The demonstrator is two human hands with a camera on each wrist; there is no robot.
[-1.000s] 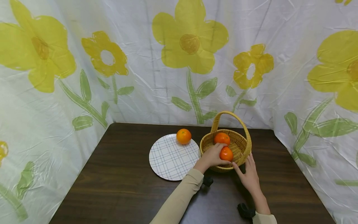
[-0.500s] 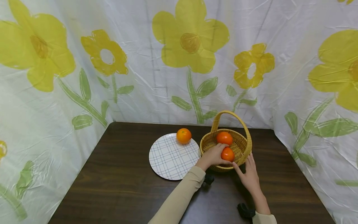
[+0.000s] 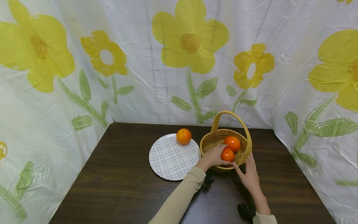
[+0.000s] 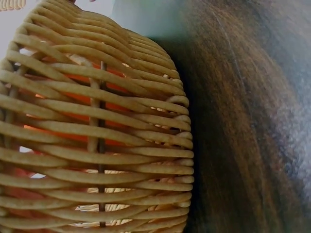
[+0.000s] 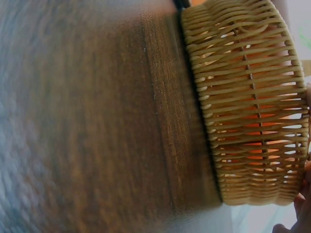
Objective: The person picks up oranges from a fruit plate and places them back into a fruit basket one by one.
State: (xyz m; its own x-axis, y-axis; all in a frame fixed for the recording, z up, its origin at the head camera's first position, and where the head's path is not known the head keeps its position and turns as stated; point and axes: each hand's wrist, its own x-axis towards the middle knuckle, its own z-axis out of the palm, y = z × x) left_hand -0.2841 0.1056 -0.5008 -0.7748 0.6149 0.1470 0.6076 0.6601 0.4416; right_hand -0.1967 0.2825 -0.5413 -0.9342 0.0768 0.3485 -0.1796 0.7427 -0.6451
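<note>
1. While the near fruit (image 3: 228,155) is lying inside the basket (image 3: 208,141), the left hand (image 3: 214,156) is clamping it: thumb on the near side, fingers on the far side.
2. Right hand (image 3: 250,177) is bracing the basket from outside, thumb at the near rim, fingers spread apart along the right wall. Probably stopping the basket from sliding or tipping; it isn't holding fruit.
3. Handle (image 3: 230,113) is standing up, arching diagonally, so the left hand is reaching over the near-left rim and missing it.
4. Rear fruit (image 3: 232,143) is sitting in the basket just behind the near one, maybe leaning on it; contact isn't showing clearly.
5. Plate (image 3: 156,155) is lying flat on the bench (image 3: 117,174), just left of the basket; plate fruit (image 3: 183,136) is resting at its far right edge, nobody touching it.
6. Left hand is hiding part of the near fruit and the basket floor; left forearm is covering a bit of the plate edge.
7. Wrist views: weave is filling much of both, orange showing through, can't tell which fruit. Fingers at the right wrist view's edge are getting cut off; can't tell whose.
</note>
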